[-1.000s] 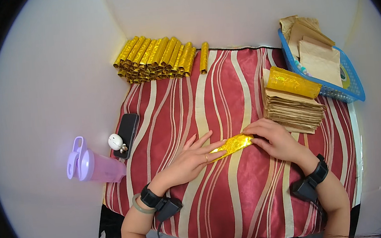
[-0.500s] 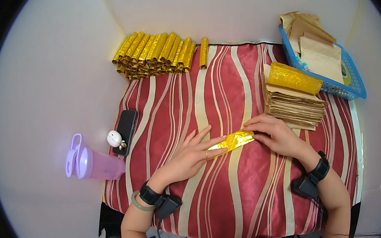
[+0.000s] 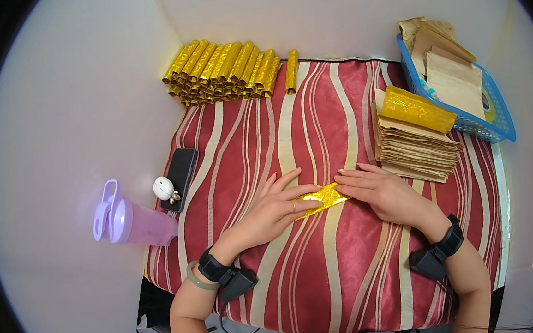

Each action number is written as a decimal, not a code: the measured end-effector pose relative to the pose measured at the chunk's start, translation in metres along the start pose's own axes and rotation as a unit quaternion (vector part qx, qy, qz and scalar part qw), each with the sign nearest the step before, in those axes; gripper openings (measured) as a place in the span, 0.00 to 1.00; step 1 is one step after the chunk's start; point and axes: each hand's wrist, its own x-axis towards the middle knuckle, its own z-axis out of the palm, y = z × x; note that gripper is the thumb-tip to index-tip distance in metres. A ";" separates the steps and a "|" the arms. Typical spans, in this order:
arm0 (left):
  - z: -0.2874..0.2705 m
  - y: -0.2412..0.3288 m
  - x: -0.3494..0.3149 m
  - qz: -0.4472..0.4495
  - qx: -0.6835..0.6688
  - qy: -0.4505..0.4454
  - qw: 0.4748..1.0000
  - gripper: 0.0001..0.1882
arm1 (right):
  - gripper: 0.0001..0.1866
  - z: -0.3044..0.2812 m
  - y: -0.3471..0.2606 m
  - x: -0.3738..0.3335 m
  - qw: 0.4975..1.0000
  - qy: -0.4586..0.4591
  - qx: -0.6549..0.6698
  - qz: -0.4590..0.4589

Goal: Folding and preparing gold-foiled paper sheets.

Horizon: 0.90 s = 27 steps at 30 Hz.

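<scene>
On the red cloth with cream wavy stripes, the left hand lies flat, fingers spread, its fingertips pressing the left end of a small folded gold foil paper piece. The piece sits between the 2 hands, its long axis running left to right, the right end tilted slightly away from the person. The right hand rests open on that right end, fingers extended, pinning rather than gripping it.
</scene>
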 end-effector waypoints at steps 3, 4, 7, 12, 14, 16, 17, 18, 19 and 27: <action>-0.001 0.002 0.001 -0.012 -0.003 -0.004 1.000 0.19 | 0.25 0.000 0.000 0.000 1.000 0.003 0.006 0.003; -0.001 0.002 0.001 -0.017 -0.005 -0.007 1.000 0.19 | 0.25 0.000 0.000 -0.001 1.000 0.003 0.006 0.003; 0.000 0.000 0.000 -0.014 -0.012 -0.008 1.000 0.19 | 0.25 0.002 0.001 -0.002 1.000 0.012 0.007 -0.007; -0.002 0.001 -0.001 -0.002 -0.010 -0.013 1.000 0.20 | 0.23 0.000 0.000 -0.002 0.999 0.027 0.000 -0.023; -0.003 0.003 -0.002 0.000 -0.013 -0.012 1.000 0.20 | 0.23 0.001 0.001 -0.002 0.999 0.028 -0.007 -0.027; -0.004 0.005 -0.002 -0.004 0.035 -0.028 0.999 0.22 | 0.22 0.001 0.001 -0.002 0.999 0.029 -0.013 -0.031; -0.004 0.005 -0.002 -0.004 0.034 -0.029 0.999 0.22 | 0.22 0.001 0.000 -0.001 0.999 0.026 -0.032 -0.035; -0.004 0.005 -0.003 -0.002 0.054 -0.031 0.998 0.23 | 0.21 0.003 -0.002 0.000 0.998 0.023 -0.050 -0.039; -0.004 0.006 -0.003 0.001 0.075 -0.034 0.997 0.24 | 0.21 0.005 -0.005 0.000 0.998 0.023 -0.051 -0.038; -0.004 0.008 -0.007 -0.012 0.088 -0.058 0.994 0.26 | 0.41 0.009 -0.025 -0.002 0.997 -0.044 -0.056 0.041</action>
